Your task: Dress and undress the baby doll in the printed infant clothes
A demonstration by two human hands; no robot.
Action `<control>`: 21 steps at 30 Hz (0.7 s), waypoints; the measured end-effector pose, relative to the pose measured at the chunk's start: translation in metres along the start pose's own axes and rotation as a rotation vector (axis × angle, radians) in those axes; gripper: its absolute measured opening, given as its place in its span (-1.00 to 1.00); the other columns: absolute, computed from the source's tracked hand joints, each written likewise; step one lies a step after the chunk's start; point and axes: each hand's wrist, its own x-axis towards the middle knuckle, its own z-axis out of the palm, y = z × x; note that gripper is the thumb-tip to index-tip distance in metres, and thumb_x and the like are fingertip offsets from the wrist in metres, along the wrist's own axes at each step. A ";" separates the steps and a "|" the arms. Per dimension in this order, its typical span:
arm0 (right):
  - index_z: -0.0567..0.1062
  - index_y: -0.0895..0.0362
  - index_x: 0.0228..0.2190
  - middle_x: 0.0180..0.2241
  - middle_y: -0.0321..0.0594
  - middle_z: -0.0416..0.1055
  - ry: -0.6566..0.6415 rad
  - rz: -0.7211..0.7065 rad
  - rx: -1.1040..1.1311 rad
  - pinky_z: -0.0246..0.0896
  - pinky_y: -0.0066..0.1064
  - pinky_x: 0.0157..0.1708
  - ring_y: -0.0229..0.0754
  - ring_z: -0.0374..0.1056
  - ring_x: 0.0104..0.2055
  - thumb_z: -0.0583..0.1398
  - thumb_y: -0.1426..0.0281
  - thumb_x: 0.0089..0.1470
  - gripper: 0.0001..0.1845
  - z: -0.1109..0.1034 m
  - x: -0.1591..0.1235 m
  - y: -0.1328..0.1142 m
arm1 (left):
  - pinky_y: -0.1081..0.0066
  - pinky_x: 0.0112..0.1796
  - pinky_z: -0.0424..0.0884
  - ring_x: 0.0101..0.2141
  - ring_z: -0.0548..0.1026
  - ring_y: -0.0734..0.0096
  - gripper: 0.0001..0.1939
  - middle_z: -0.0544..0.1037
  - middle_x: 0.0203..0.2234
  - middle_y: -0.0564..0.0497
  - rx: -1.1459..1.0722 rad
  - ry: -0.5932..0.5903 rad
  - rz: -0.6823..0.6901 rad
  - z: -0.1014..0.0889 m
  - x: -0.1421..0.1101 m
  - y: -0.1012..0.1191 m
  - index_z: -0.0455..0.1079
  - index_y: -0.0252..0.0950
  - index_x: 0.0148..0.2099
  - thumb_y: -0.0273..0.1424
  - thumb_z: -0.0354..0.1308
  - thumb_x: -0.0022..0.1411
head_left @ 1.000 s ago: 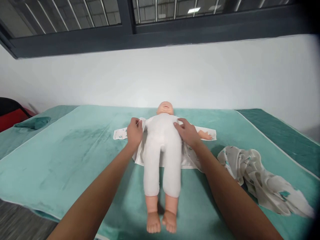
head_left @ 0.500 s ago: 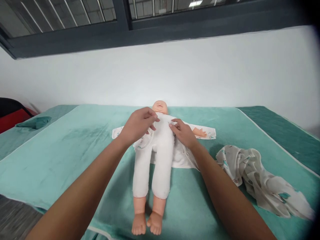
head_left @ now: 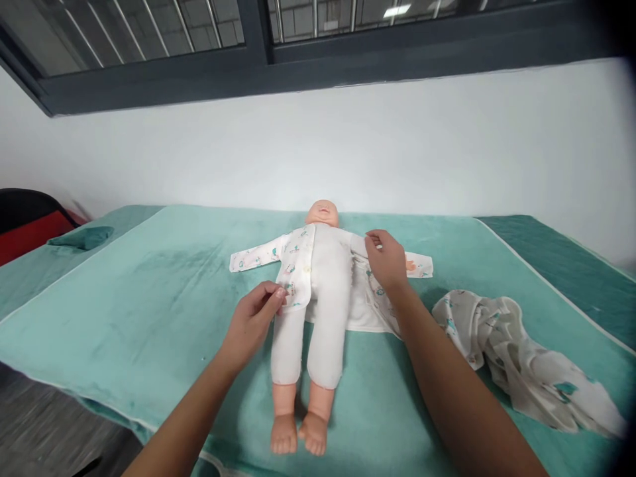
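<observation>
A baby doll [head_left: 328,285] lies on its back, head toward the wall and bare feet toward me. Its body and legs are white cloth. It wears a white printed baby shirt [head_left: 293,268], both arms in the sleeves. One front panel covers the chest on the left; the other lies spread out beside the body on the right. My left hand [head_left: 254,321] pinches the lower outer edge of the left panel. My right hand [head_left: 387,260] is over the right sleeve with its fingers curled; whether cloth is between them is hidden.
A crumpled white printed garment [head_left: 517,358] lies to the right on the green bed cover [head_left: 149,291]. A white wall [head_left: 318,152] and a dark window frame [head_left: 318,69] stand behind. A red and black object [head_left: 30,228] is at the far left.
My left hand has moved from the doll's chest down and left to the shirt's lower edge, and the left panel now lies flatter. My right hand has shifted outward to the sleeve.
</observation>
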 end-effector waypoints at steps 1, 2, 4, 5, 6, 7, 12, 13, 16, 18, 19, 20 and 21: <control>0.49 0.18 -0.10 -0.08 0.00 0.52 0.023 -0.005 -0.052 0.22 -0.20 0.02 0.01 0.39 -0.01 0.02 0.30 0.19 -0.63 -0.002 0.002 0.004 | 0.37 -0.31 0.32 -0.38 0.38 0.33 -0.71 0.46 -0.45 0.04 0.001 0.044 0.002 0.000 0.000 -0.002 0.43 -0.20 -0.30 -0.10 0.10 0.30; 0.49 0.19 -0.08 -0.03 0.03 0.50 0.029 0.007 -0.111 0.19 -0.16 0.06 0.05 0.35 0.04 0.03 0.32 0.17 -0.62 -0.005 0.004 0.009 | 0.35 -0.25 0.34 -0.32 0.42 0.31 -0.74 0.49 -0.38 0.03 0.021 0.089 0.012 0.001 0.001 -0.005 0.44 -0.19 -0.25 -0.12 0.11 0.29; 0.49 0.18 -0.03 0.04 0.04 0.46 -0.004 0.091 -0.229 0.15 -0.08 0.10 0.12 0.30 0.11 0.05 0.30 0.17 -0.59 -0.012 0.007 0.018 | 0.34 -0.15 0.36 -0.19 0.46 0.28 -0.77 0.53 -0.24 0.01 0.082 0.131 0.031 0.003 0.001 -0.013 0.44 -0.16 -0.16 -0.15 0.12 0.29; 0.49 0.16 -0.02 0.05 0.05 0.46 -0.040 0.150 -0.273 0.15 -0.05 0.09 0.14 0.29 0.12 0.06 0.26 0.18 -0.58 -0.015 0.009 0.023 | 0.33 -0.11 0.37 -0.14 0.46 0.27 -0.78 0.53 -0.19 0.00 0.103 0.122 0.035 0.005 -0.001 -0.018 0.44 -0.16 -0.12 -0.16 0.13 0.29; 0.49 0.15 -0.02 0.06 0.05 0.45 -0.078 0.213 -0.292 0.15 -0.04 0.07 0.16 0.30 0.11 0.07 0.22 0.19 -0.57 -0.017 0.010 0.027 | 0.33 -0.10 0.37 -0.12 0.47 0.27 -0.77 0.53 -0.17 0.00 0.109 0.102 0.033 0.007 -0.004 -0.023 0.43 -0.15 -0.09 -0.17 0.14 0.29; 0.50 0.14 -0.03 0.04 0.07 0.46 -0.112 0.270 -0.288 0.15 -0.04 0.05 0.16 0.32 0.09 0.07 0.18 0.20 -0.57 -0.020 0.011 0.031 | 0.32 -0.11 0.38 -0.13 0.47 0.27 -0.76 0.53 -0.17 0.00 0.098 0.085 0.025 0.008 -0.009 -0.028 0.42 -0.14 -0.06 -0.18 0.15 0.29; 0.54 0.12 -0.20 -0.13 -0.01 0.55 -0.127 0.383 -0.157 0.20 -0.20 -0.08 0.03 0.41 -0.08 0.05 0.11 0.21 -0.59 -0.030 0.016 0.040 | 0.33 -0.20 0.37 -0.24 0.46 0.28 -0.82 0.50 -0.28 0.02 0.032 0.079 0.052 0.007 -0.033 -0.036 0.45 -0.12 -0.13 -0.20 0.10 0.33; 0.54 0.11 -0.25 -0.17 -0.05 0.56 -0.108 0.382 -0.143 0.20 -0.23 -0.10 0.00 0.41 -0.12 0.04 0.12 0.21 -0.61 -0.032 0.017 0.041 | 0.33 -0.20 0.36 -0.25 0.45 0.28 -0.82 0.49 -0.30 0.02 0.042 0.083 0.075 0.005 -0.034 -0.035 0.46 -0.13 -0.20 -0.21 0.07 0.35; 0.52 0.11 -0.41 -0.33 -0.13 0.56 -0.038 0.473 0.095 0.22 -0.27 -0.13 -0.08 0.41 -0.23 0.14 0.17 0.12 -0.71 -0.041 0.018 0.048 | 0.33 -0.24 0.33 -0.32 0.41 0.30 -0.74 0.46 -0.38 0.03 0.100 0.125 0.118 0.002 -0.028 -0.027 0.41 -0.16 -0.33 -0.21 0.03 0.38; 0.50 0.12 -0.48 -0.41 -0.16 0.53 0.010 0.570 0.303 0.26 -0.28 -0.16 -0.09 0.40 -0.27 0.24 0.25 0.01 -0.81 -0.046 0.017 0.054 | 0.33 -0.23 0.33 -0.32 0.41 0.29 -0.76 0.46 -0.39 0.04 0.159 0.163 0.167 0.004 -0.013 -0.019 0.39 -0.17 -0.34 -0.22 0.04 0.37; 0.49 0.12 -0.49 -0.42 -0.16 0.53 0.033 0.616 0.385 0.29 -0.28 -0.18 -0.09 0.41 -0.28 0.26 0.30 -0.02 -0.86 -0.048 0.017 0.057 | 0.32 -0.19 0.34 -0.28 0.43 0.28 -0.78 0.48 -0.36 0.03 0.193 0.171 0.211 0.008 -0.001 -0.014 0.40 -0.17 -0.31 -0.24 0.05 0.37; 0.48 0.13 -0.47 -0.41 -0.16 0.53 0.049 0.651 0.443 0.32 -0.28 -0.20 -0.10 0.43 -0.28 0.25 0.34 -0.02 -0.89 -0.051 0.016 0.059 | 0.30 -0.12 0.35 -0.21 0.44 0.26 -0.82 0.51 -0.30 0.01 0.216 0.173 0.273 0.013 0.011 -0.010 0.42 -0.17 -0.25 -0.26 0.05 0.36; 0.47 0.13 -0.43 -0.38 -0.14 0.53 0.060 0.678 0.500 0.36 -0.28 -0.22 -0.11 0.45 -0.28 0.23 0.37 0.01 -0.92 -0.052 0.015 0.061 | 0.28 -0.02 0.33 -0.10 0.44 0.24 -0.83 0.53 -0.20 -0.01 0.241 0.142 0.335 0.019 0.025 -0.004 0.44 -0.17 -0.17 -0.29 0.04 0.37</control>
